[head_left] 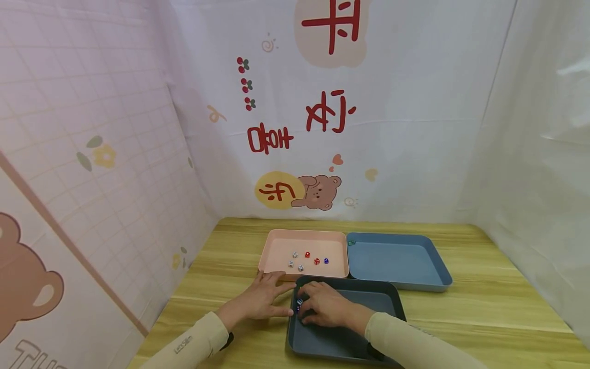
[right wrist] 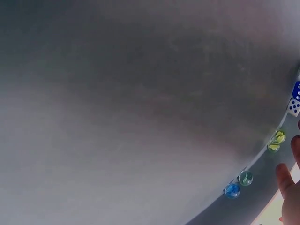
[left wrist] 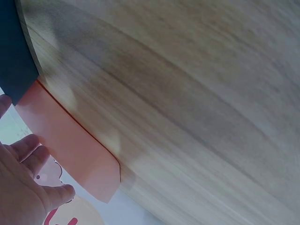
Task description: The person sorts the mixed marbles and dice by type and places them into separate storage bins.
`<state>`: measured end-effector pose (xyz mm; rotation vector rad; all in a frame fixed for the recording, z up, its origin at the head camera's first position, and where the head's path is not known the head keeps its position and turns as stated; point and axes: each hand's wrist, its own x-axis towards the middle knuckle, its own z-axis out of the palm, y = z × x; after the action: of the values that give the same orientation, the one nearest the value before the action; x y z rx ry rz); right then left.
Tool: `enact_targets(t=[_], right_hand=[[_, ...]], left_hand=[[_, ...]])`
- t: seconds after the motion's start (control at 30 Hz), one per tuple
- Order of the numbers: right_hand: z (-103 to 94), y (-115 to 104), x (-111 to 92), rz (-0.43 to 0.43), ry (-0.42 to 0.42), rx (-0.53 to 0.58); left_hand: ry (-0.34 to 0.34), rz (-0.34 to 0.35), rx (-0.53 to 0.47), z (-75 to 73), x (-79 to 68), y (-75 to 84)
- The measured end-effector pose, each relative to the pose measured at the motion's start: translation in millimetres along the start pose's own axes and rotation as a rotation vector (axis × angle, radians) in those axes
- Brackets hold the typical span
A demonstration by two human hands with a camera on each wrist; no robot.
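Observation:
My left hand (head_left: 262, 297) has its fingers spread, with the fingertips right at the left rim of the dark grey tray (head_left: 348, 351). In the left wrist view, its fingers (left wrist: 35, 159) overlap the outer side of the pink tray (left wrist: 75, 136). Inside the dark tray, my right hand (head_left: 329, 306) reaches down near the left wall, fingers loosely bent. A blue die (right wrist: 296, 90) and a white die (right wrist: 294, 107) lie against the wall close to its fingers. Along the same wall are clear marbles with yellow (right wrist: 280, 136), green (right wrist: 245, 177) and blue (right wrist: 232, 190) inside.
Behind stands the pink tray, with several white dice (head_left: 301, 267), two red dice (head_left: 316, 261) and a blue die (head_left: 326, 261). To its right, the blue tray (head_left: 396, 259) has small green marbles (head_left: 352, 242) in its far left corner. Printed cloth hangs around the wooden table (head_left: 498, 312).

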<state>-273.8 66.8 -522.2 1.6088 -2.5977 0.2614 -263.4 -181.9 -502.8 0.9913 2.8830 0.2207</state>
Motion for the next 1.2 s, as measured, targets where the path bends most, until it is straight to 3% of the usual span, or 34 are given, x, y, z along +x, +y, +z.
enact_targets(t=[0.2,0.47,0.63,0.97,1.2], right_hand=[[-3.2,2,-3,0.018,-0.008,0.004],[-10.4,11,-11,0.05,0.058,0.054],[-24.3,19,-18,0.114,0.098,0.117],[-46.7,50,-43,0.211,0.244,0.258],[-53.1,83,-74,0.331,0.348,0.255]], left_hand=[[0.0,-0.004,-0.01,-1.8,-0.8,1.2],[-0.01,-0.002,-0.02,-3.3,-1.7,1.5],[-0.008,-0.003,-0.019,-4.1,-2.5,1.4],[-0.013,-0.009,-0.032,-5.7,-3.2,3.4],[-0.019,-0.015,-0.03,-3.2,-2.6,3.7]])
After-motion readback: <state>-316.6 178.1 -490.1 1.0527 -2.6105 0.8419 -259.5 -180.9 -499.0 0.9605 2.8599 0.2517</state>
